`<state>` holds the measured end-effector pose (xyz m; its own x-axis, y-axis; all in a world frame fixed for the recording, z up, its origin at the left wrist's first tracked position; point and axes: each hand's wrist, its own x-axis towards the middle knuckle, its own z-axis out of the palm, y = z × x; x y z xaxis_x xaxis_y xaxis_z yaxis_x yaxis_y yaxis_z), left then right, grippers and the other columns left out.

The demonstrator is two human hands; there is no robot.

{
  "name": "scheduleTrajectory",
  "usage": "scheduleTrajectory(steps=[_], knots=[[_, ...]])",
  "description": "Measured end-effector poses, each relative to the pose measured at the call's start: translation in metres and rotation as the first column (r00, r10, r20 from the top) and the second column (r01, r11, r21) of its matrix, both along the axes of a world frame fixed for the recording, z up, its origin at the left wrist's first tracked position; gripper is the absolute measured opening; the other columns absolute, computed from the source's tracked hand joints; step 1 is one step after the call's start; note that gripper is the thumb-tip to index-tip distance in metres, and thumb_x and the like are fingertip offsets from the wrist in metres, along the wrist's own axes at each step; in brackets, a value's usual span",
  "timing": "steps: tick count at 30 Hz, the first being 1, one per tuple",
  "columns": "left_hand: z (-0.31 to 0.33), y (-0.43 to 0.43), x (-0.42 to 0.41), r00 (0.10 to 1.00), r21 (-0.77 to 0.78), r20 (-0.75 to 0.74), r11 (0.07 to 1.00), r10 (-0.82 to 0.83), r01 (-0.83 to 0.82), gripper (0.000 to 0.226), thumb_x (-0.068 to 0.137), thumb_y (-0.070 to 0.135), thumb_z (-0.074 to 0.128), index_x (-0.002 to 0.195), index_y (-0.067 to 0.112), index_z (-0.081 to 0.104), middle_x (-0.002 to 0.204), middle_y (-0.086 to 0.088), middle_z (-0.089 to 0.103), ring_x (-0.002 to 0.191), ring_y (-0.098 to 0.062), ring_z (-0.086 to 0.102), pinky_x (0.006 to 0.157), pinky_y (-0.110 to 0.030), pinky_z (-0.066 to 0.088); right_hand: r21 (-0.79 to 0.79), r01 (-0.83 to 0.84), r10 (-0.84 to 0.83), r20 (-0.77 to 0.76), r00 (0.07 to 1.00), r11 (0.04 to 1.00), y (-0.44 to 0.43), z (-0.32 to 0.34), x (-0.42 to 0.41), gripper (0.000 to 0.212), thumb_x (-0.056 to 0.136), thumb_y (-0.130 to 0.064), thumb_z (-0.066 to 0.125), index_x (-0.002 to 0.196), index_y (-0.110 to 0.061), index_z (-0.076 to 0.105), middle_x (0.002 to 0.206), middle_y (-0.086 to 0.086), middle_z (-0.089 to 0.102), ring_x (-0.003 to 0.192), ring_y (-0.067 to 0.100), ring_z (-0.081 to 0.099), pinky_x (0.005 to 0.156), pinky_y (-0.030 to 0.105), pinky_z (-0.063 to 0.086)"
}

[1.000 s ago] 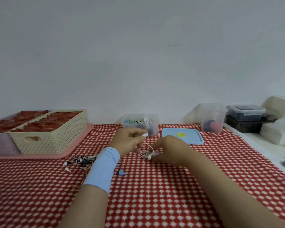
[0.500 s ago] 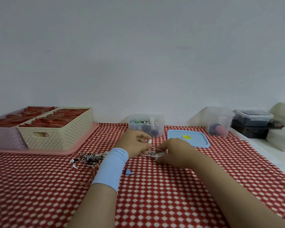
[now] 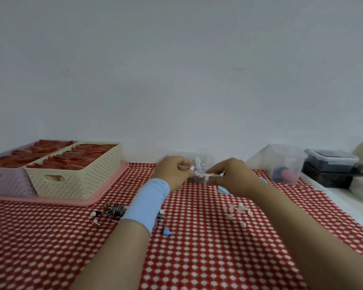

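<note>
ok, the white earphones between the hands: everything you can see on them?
The white earphones are a thin, plastic-looking cord wound into a small loose coil, held up off the red checked tablecloth. The left hand pinches one side, where a white earbud sticks out at its fingertips; the right hand pinches the other side. Blur hides finer detail.

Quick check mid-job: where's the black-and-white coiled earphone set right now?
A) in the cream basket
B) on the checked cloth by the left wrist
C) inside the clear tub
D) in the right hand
B: the black-and-white coiled earphone set lies on the checked cloth beside the blue wristband, while the left hand and right hand pinch a white earphone cable.
</note>
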<state>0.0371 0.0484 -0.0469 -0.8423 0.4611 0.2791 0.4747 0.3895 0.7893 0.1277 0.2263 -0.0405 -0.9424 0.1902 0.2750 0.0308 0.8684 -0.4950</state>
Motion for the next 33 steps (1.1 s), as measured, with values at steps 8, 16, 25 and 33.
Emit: scheduleTrajectory(steps=[8, 16, 25, 33], knots=[[0.037, 0.020, -0.069, 0.988, -0.112, -0.132, 0.990, 0.076, -0.091, 0.015, 0.085, 0.022, 0.070, 0.098, 0.029, 0.069, 0.093, 0.008, 0.068, 0.088, -0.013, 0.064, 0.084, -0.030, 0.053, 0.157, 0.124, -0.118, -0.050, 0.992, 0.980, 0.004, 0.032, -0.073, 0.022, 0.090, -0.036, 0.071, 0.111, -0.031, 0.076, 0.111, -0.010, 0.073, 0.099, 0.015, 0.063, 0.077, 0.028, 0.045], [0.012, 0.018, -0.129, 0.978, -0.398, -0.168, 0.900, 0.121, -0.179, 0.011, 0.087, 0.037, 0.068, 0.095, 0.030, 0.071, 0.111, 0.006, 0.069, 0.102, -0.017, 0.062, 0.092, -0.034, 0.051, 0.169, 0.054, -0.061, 0.036, 0.997, 0.984, 0.006, 0.011, -0.154, 0.036, 0.086, -0.034, 0.076, 0.122, -0.031, 0.071, 0.122, -0.008, 0.071, 0.104, 0.013, 0.065, 0.094, 0.032, 0.051], [-0.005, 0.013, -0.137, 0.987, -0.399, -0.160, 0.914, 0.009, -0.073, 0.028, 0.090, 0.034, 0.066, 0.116, 0.025, 0.069, 0.135, 0.000, 0.055, 0.118, -0.020, 0.057, 0.103, -0.037, 0.045, 0.197, -0.068, 0.028, 0.199, 0.980, 0.978, 0.008, 0.006, -0.150, 0.032, 0.092, -0.021, 0.056, 0.117, -0.030, 0.074, 0.127, -0.007, 0.068, 0.110, 0.012, 0.058, 0.100, 0.030, 0.043], [0.017, -0.020, -0.100, 0.981, -0.429, -0.192, 0.901, -0.016, -0.069, 0.032, 0.094, 0.026, 0.060, 0.126, 0.027, 0.063, 0.124, 0.005, 0.062, 0.108, -0.014, 0.058, 0.094, -0.027, 0.044, 0.281, -0.063, 0.046, 0.066, 0.997, 0.958, -0.021, 0.024, -0.116, 0.038, 0.094, -0.021, 0.052, 0.128, -0.033, 0.066, 0.142, -0.011, 0.058, 0.131, 0.014, 0.050, 0.115, 0.040, 0.034]])
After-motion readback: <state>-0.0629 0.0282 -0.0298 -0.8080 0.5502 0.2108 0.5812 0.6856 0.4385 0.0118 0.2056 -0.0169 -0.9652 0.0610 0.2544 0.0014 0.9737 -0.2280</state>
